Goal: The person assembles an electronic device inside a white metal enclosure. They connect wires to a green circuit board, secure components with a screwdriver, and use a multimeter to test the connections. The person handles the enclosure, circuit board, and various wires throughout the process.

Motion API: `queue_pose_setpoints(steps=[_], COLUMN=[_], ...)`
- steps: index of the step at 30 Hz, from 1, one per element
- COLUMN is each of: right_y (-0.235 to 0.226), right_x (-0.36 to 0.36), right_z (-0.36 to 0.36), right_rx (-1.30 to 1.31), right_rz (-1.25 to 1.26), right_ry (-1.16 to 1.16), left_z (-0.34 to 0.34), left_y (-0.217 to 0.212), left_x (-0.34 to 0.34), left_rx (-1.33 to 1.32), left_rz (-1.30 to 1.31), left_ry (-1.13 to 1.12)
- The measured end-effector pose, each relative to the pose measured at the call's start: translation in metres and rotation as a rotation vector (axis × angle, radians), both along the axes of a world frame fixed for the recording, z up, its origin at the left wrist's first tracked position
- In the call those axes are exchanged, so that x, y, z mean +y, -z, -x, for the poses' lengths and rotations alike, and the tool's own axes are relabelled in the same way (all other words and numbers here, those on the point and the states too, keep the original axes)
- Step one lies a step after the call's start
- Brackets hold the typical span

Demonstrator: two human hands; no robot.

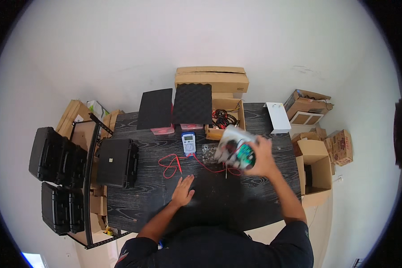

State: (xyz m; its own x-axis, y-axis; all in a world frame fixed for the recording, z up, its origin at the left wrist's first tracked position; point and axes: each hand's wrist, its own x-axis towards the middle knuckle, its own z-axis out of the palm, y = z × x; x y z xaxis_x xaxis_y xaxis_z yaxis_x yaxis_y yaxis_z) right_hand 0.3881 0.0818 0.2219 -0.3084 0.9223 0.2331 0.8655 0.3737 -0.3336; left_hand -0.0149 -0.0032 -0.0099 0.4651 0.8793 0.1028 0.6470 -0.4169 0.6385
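- In the head view, a light grey case is gripped tilted, kinda blurry, by the right hand, fingers wrapped round its right end; a green circuit board can be seen in it.
- It's held over the right-middle of the black table; whether the tabletop is touched can't really be told.
- The left hand is laid flat, fingers loosely spread, nothing gripped.
- A red probe is parked just beyond those fingertips, with a blue-edged multimeter farther back.
- Cables are piled in an open cardboard box behind the case.
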Motion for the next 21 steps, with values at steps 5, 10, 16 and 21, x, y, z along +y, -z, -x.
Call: queue_pose_setpoints(steps=[5,10,16,21], right_y=[0.037,0.092,0.121,0.139], right_x=[-0.063,-0.101,-0.106,-0.106], right_z=[0.075,0.110,0.125,0.127], right_rx=[-0.041,-0.036,-0.069,-0.053], right_rz=[0.212,0.244,0.249,0.269], right_ry=[-0.316,-0.459,-0.465,-0.460], left_z=[0.010,0.017,0.015,0.013], left_y=[0.011,0.011,0.009,0.013], left_x=[0.004,0.006,0.000,0.000], left_rx=[-0.362,-0.463,-0.335,-0.361], left_rz=[-0.055,-0.072,0.022,0.010], left_ry=[-0.117,-0.147,-0.229,-0.268])
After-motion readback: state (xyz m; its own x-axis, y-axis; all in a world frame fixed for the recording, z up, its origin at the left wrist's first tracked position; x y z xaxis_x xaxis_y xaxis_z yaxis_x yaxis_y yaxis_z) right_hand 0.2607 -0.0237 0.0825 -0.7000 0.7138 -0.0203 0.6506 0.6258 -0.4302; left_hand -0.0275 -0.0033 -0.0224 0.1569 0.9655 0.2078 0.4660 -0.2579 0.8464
